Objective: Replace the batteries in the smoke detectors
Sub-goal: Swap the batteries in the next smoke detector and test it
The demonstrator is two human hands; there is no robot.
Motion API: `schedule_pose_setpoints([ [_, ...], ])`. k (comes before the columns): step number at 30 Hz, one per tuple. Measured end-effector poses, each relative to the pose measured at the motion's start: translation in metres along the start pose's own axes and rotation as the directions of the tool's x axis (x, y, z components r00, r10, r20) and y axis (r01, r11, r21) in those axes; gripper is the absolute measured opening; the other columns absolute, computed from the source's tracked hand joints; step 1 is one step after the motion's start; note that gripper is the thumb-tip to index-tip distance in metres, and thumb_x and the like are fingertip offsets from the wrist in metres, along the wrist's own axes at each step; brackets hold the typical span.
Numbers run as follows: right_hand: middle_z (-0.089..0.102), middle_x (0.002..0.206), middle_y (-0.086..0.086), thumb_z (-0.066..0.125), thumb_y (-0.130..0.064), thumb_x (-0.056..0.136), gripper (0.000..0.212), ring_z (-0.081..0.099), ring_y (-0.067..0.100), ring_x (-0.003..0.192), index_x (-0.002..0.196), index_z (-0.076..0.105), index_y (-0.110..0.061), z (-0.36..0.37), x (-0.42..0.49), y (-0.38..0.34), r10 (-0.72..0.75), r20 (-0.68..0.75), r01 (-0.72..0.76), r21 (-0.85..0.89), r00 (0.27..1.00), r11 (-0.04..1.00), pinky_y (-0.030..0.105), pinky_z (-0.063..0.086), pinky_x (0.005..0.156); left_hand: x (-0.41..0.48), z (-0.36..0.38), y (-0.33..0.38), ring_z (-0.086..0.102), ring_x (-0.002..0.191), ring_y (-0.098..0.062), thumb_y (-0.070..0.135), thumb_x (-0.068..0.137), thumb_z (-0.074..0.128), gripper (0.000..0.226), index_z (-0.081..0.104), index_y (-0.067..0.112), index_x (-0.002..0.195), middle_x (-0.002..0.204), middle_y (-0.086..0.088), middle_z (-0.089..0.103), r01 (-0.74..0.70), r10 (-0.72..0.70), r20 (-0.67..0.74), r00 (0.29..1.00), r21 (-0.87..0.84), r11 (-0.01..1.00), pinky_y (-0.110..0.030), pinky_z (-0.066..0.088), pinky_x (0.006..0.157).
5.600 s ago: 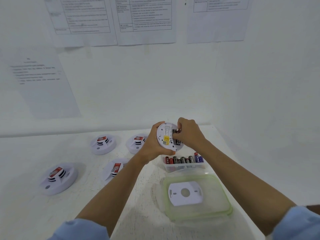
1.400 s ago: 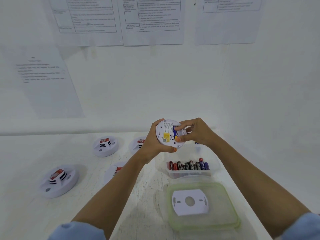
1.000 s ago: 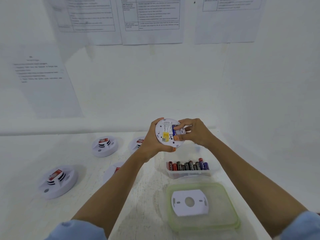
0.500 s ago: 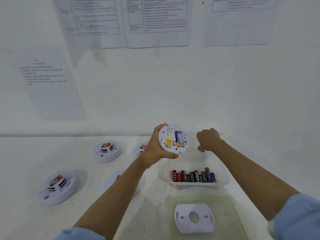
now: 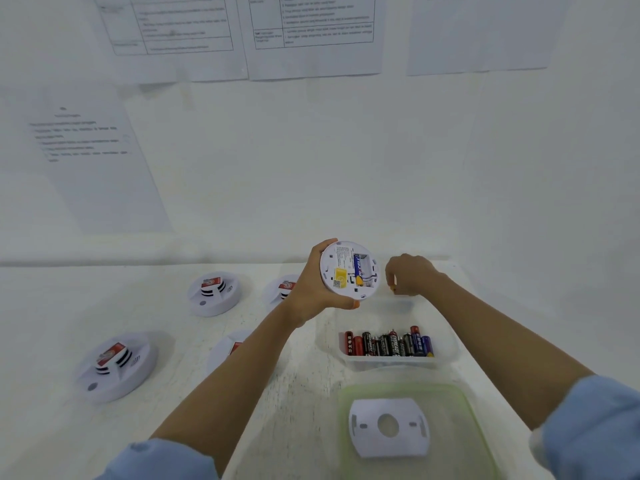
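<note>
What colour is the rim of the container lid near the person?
The lid rim is light green; head view.

Printed sheets point(image 5: 311, 32) (text unreadable) hang on the white wall point(image 5: 346, 168).

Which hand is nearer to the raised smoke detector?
Left. The left hand grips the smoke detector by its rim; the right hand is to its right, not touching.
</note>
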State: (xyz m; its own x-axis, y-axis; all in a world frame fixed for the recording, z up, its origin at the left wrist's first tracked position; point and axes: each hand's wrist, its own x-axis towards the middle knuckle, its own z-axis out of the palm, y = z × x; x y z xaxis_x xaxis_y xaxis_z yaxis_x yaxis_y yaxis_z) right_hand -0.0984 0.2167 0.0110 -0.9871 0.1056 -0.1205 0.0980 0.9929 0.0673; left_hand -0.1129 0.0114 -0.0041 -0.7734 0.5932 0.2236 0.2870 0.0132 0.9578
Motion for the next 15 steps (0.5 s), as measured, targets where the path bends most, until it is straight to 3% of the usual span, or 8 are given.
schedule_pose_setpoints([
  [3,0.059,0.098,0.002,0.071,-0.007,0.07,0.021,0.06,0.021,0.086,0.09,0.066,-0.013,-0.006,-0.006,0.004,0.104,-0.119,-0.039,0.455,0.987,0.89,0.027,0.046,0.071,-0.003,-0.001,0.0,0.048,0.111,-0.003,-0.019,0.057,0.076,0.097,0.027,0.015,0.133,0.123,0.007,0.042,-0.006,0.006,-0.01,1.0,0.008,1.0,-0.015,0.051,0.08],
  [6,0.066,0.08,0.01,0.074,-0.003,0.07,0.021,0.061,0.008,0.057,0.088,0.065,-0.007,-0.021,-0.022,0.001,0.262,-0.258,0.065,0.816,0.93,0.574,0.019,0.047,0.057,-0.007,-0.003,0.001,0.048,0.112,-0.005,-0.019,0.055,0.078,0.1,0.026,0.013,0.134,0.124,0.006,0.042,-0.01,0.01,-0.014,1.0,0.005,1.0,-0.016,0.051,0.08],
  [9,0.064,0.065,0.006,0.074,0.0,0.072,0.025,0.058,-0.001,0.043,0.092,0.061,-0.007,-0.035,-0.042,-0.006,0.306,-0.315,0.232,0.932,0.899,0.279,0.013,0.046,0.049,-0.011,-0.004,0.003,0.048,0.113,-0.008,-0.009,0.05,0.08,0.102,0.026,0.015,0.134,0.125,0.003,0.043,-0.011,0.011,-0.021,1.0,-0.002,1.0,-0.019,0.052,0.082],
  [12,0.065,0.062,0.001,0.075,-0.002,0.072,0.025,0.06,0.002,0.048,0.091,0.06,-0.01,-0.045,-0.058,-0.017,0.257,-0.355,0.294,0.923,0.899,0.247,0.015,0.048,0.053,-0.014,-0.003,0.006,0.048,0.115,-0.014,-0.011,0.052,0.081,0.104,0.025,0.012,0.136,0.128,-0.003,0.042,-0.025,0.025,-0.026,0.999,0.0,1.0,-0.02,0.053,0.082],
  [15,0.064,0.065,0.004,0.076,-0.003,0.07,0.026,0.06,-0.001,0.05,0.093,0.063,-0.006,-0.045,-0.065,-0.029,0.21,-0.382,0.289,0.883,0.9,0.37,0.014,0.048,0.055,-0.017,0.001,0.011,0.049,0.111,-0.009,-0.001,0.047,0.08,0.104,0.026,0.012,0.134,0.127,-0.004,0.042,-0.045,0.045,-0.032,0.998,0.012,0.999,-0.018,0.052,0.081],
])
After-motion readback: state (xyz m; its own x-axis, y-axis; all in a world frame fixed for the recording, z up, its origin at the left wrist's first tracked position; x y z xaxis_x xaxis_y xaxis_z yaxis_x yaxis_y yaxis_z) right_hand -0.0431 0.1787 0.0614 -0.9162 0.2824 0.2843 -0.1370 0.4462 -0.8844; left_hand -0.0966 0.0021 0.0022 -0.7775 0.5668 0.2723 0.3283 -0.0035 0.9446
